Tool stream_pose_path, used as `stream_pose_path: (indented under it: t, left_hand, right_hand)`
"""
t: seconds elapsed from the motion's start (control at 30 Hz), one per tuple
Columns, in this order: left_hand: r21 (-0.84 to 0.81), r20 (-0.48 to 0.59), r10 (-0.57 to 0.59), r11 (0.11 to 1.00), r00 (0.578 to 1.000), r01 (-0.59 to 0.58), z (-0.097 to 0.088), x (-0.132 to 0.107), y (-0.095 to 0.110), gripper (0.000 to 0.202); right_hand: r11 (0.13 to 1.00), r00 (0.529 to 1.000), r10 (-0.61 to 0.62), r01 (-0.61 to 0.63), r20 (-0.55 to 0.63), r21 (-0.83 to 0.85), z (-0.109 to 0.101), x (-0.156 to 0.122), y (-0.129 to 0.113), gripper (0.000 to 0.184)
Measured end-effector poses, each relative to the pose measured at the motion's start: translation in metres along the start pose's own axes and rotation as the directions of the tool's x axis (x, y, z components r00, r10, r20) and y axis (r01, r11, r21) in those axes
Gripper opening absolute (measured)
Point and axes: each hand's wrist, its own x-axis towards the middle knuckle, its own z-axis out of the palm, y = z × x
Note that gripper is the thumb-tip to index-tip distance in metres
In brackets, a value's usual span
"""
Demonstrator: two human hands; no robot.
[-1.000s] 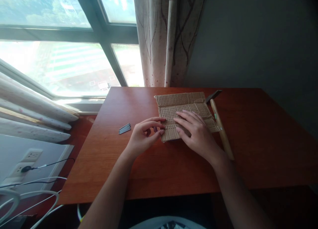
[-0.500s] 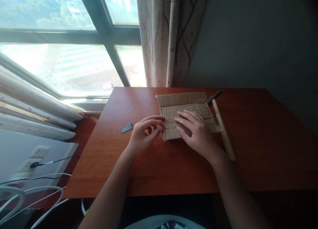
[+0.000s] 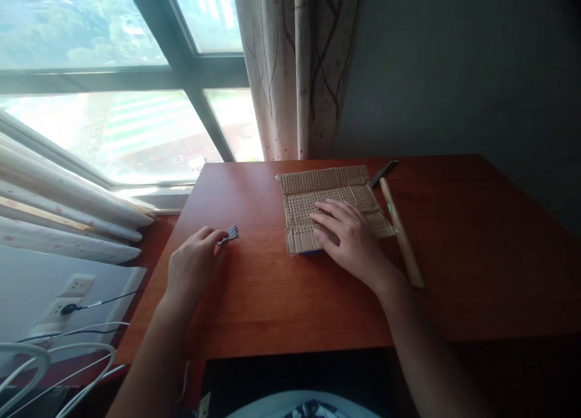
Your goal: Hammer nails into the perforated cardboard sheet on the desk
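Note:
On the desk lies a creased brown cardboard sheet (image 3: 302, 209) with rows of small punched holes. My right hand (image 3: 347, 233) rests on its right part, fingers spread and holding nothing. To the left, my left hand (image 3: 195, 257) pinches thumb and finger at the near end of a row of thin metal nails (image 3: 232, 233). How many its fingertips grip is hidden. Just right of the cardboard lies a hammer (image 3: 403, 239), its wooden handle pointing towards me and its dark head at the far end.
The reddish wooden desk (image 3: 254, 309) stands by a window with a patterned curtain (image 3: 281, 73). Something blue shows under the cardboard's near edge. White cables (image 3: 91, 348) and a wall socket (image 3: 77, 285) are at the lower left, beyond the desk's edge.
My left hand has left the cardboard's left edge and moved left to the nails, its fingers closing there. My right hand stays on the cardboard. The whole view has shifted slightly.

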Motion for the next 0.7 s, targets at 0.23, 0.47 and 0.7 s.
stream_pose_path:
  t: [0.23,0.47,0.7]
  left_hand:
    - [0.038,0.066,0.021,0.999,0.998,-0.024,0.002,0.001,0.002,0.027]
    - [0.032,0.072,0.018,0.999,0.997,-0.02,-0.001,0.003,0.006,0.029]
    - [0.084,0.08,0.006,0.996,0.997,-0.013,-0.003,0.003,0.013,0.031]
  right_hand:
    - [1.0,1.0,0.006,-0.006,0.007,-0.013,-0.001,0.001,-0.002,0.032]
    - [1.0,1.0,0.002,-0.002,0.008,-0.008,-0.002,0.001,-0.003,0.032]
    - [1.0,1.0,0.008,-0.008,0.013,-0.014,-0.002,0.0,-0.002,0.032]
